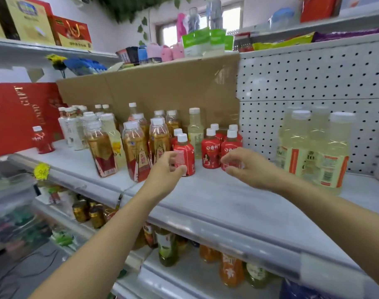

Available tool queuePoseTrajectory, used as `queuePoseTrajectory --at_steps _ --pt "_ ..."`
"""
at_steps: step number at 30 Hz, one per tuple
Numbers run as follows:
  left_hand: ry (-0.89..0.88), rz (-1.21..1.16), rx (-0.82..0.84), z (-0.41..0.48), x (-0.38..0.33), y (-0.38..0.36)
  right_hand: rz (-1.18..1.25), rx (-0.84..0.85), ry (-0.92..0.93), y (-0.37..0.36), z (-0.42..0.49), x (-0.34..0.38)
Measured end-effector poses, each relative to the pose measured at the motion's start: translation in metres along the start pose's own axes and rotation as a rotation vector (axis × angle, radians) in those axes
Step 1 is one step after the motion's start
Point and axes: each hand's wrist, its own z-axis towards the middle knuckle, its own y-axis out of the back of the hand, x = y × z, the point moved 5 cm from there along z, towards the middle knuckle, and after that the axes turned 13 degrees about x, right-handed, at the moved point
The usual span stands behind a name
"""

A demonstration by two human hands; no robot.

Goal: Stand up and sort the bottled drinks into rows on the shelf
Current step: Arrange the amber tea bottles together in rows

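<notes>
On the grey shelf point(205, 197) backed by cardboard point(162, 89), small red bottles stand clustered beside taller tea bottles point(134, 147), and I see my left hand point(167, 167) just before the front red bottle point(185, 156) and my right hand point(242, 167) before another red bottle point(231, 147), both with fingers loosely curled and spread, blurred.

I have both arms stretched forward, the forearms running in from the near left and near right. My left hand point(166, 169) has its fingers point(172, 156) loosely curled, thumb apart. My right hand point(243, 167) is palm down, loosely bent. Both are blurred.
</notes>
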Motion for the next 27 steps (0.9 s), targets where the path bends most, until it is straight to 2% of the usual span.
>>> queuePoseTrajectory --at_steps 7,11,16,20,24,27 --pt "0.050 -0.089 -0.050 0.073 0.028 -0.004 -0.107 -0.085 -0.057 0.020 0.102 -0.028" --pt "0.020 -0.101 -0.073 0.106 0.038 -0.014 -0.192 -0.091 0.058 0.021 0.158 -0.012" --pt "0.027 0.077 -0.182 0.121 0.045 -0.023 -0.181 0.086 0.179 0.008 0.226 0.009" --pt "0.011 0.147 -0.098 0.098 0.043 -0.020 -0.169 0.286 0.166 -0.004 0.253 0.016" --pt "0.025 0.100 -0.034 0.068 0.051 -0.003 -0.235 0.266 0.219 0.000 0.252 0.022" --pt "0.046 0.030 0.017 0.062 0.054 0.009 -0.287 0.320 0.233 0.005 0.228 0.025"
